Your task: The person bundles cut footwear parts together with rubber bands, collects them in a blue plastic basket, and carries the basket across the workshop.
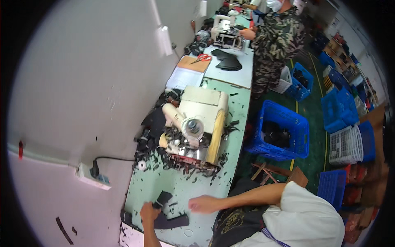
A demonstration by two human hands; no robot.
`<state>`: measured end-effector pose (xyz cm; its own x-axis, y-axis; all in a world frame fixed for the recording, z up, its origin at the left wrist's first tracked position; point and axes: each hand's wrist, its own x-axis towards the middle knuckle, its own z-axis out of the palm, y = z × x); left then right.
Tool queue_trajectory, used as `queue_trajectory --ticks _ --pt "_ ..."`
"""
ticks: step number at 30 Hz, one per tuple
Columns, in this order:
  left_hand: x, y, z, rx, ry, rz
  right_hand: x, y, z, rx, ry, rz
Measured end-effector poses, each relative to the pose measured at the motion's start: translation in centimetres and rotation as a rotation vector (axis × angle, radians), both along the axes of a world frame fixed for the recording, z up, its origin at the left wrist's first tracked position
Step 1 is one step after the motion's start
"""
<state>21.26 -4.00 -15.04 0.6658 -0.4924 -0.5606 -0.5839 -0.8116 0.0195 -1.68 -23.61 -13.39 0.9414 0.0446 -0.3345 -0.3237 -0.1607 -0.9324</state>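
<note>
My left hand (pixel 149 212) is closed at the near left of the green work table (pixel 205 187), gripping a black fabric piece (pixel 163 199) that sticks up past the fingers. A flat dark fabric strip (pixel 173 222) lies beside that hand on the tabletop. My right hand (pixel 203 204) is curled into a fist to the right, apart from both pieces; whether it holds anything small is hidden. Beyond both hands stands a cream industrial sewing machine (pixel 203 103), with black scraps strewn around its base.
A white thread spool (pixel 142 165) sits near the wall, below a power strip (pixel 94 176). Farther off are red-handled scissors (pixel 202 58) and black cut pieces (pixel 227 60). A blue basket (pixel 279 154) stands right of the table. A person in camouflage (pixel 277 45) works at another machine.
</note>
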Motion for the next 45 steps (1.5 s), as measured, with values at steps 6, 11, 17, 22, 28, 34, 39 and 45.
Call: queue_trajectory --ticks 6,11,17,22,28,34,39,45 --pt "-9.7 -1.4 11.9 -0.417 0.334 0.201 3.4 1.8 4.6 -0.163 -0.305 0.002" --pt "-15.2 -1.8 11.8 -0.762 0.588 0.627 2.3 1.6 4.6 -0.323 -0.537 0.062" --pt "-16.4 -2.2 12.6 -0.794 0.675 0.65 1.7 -0.7 6.3 -0.148 -0.492 0.162" --pt "-15.3 -2.1 13.9 -0.637 0.599 0.462 1.0 -0.2 6.0 0.159 -0.477 -0.015" --pt "-14.3 -0.5 14.8 -0.595 0.596 0.283 1.7 -0.1 2.8 1.19 0.066 -0.158" --pt "-11.4 3.7 14.4 -0.515 0.98 0.507 3.2 -0.2 3.9 0.856 0.094 0.085" --pt "-10.4 11.6 11.6 -0.136 0.846 0.416 3.2 -4.1 3.4 -0.26 -0.211 0.135" --pt "-13.0 7.1 12.7 -0.791 0.551 1.003 0.9 -3.0 -4.4 -0.81 -0.145 0.279"
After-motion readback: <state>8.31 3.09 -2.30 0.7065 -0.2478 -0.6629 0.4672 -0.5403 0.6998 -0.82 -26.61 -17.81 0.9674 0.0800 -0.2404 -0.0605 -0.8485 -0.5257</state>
